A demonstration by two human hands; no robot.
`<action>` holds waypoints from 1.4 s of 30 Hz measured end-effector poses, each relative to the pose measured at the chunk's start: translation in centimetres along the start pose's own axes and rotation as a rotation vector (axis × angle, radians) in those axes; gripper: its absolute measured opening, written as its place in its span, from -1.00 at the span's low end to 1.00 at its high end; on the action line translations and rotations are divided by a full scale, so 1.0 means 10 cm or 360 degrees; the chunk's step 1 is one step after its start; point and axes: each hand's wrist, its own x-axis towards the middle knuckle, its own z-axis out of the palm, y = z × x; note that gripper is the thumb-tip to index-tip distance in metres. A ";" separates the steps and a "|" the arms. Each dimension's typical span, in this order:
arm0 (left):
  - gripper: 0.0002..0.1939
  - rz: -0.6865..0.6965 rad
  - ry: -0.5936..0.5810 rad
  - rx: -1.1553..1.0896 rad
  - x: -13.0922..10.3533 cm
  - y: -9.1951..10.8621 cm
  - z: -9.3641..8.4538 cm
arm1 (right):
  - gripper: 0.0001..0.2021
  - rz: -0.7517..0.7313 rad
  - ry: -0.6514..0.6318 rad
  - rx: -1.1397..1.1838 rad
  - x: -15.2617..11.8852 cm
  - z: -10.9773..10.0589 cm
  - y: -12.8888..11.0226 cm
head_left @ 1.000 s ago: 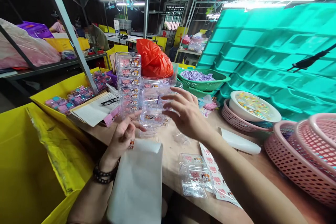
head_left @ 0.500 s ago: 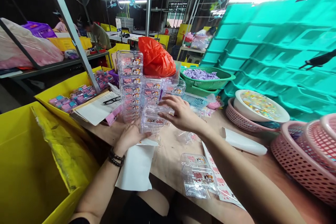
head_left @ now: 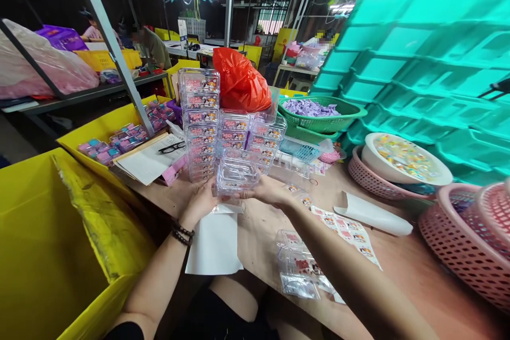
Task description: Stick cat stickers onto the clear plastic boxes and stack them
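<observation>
Low between my hands is a small stack of clear plastic boxes [head_left: 238, 174]. My left hand [head_left: 202, 202] grips its lower left side, fingers partly hidden. My right hand [head_left: 268, 191] closes on the lower right side, thumb at the front. Just behind stand tall stacks of clear boxes with cartoon stickers [head_left: 200, 130]. Under and in front of my left hand, a white paper sheet [head_left: 214, 244] hangs over the table edge. Below my right forearm lie more stickered clear boxes [head_left: 298, 261], partly covered by the arm. A sticker sheet [head_left: 356, 239] lies to the right of that forearm.
A red plastic bag [head_left: 243, 82] sits behind the stacks. Glasses [head_left: 172, 147] rest on papers at left, beside yellow bins [head_left: 75, 191]. Right: a green basket [head_left: 324, 122] of purple packets, a white bowl [head_left: 370, 151], pink baskets [head_left: 458, 244] and stacked teal crates [head_left: 382, 64].
My right hand has come down from above the clear boxes to their right side. My left hand has shifted slightly right and up. The view has turned a little.
</observation>
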 end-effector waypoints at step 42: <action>-0.37 -0.0113 0.0101 -0.0340 -0.07 -0.59 -0.26 | -0.08 0.0073 0.0142 0.0372 0.47 0.44 0.05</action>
